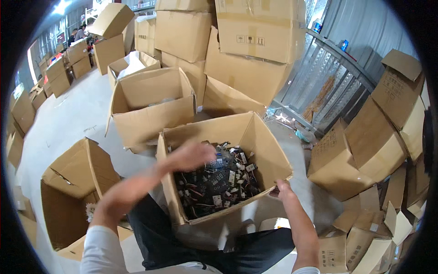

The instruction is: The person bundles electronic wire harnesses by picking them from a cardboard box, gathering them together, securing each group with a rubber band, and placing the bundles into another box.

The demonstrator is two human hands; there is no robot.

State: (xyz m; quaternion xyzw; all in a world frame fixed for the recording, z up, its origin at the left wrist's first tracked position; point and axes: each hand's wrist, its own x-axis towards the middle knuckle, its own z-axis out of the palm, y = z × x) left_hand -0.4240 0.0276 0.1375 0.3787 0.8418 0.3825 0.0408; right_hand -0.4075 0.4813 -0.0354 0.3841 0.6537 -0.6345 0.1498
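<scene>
I see a heap of circuit boards (223, 183) inside the open cardboard box (265, 153), mostly black, some with pale digit displays, tangled with thin wires and dotted with small white connectors. The left hand (195, 156) is a blur above the heap, so I cannot tell whether it grasps anything. The right hand (284, 187) is at the box's near right corner, its grip likewise unclear to me.
</scene>
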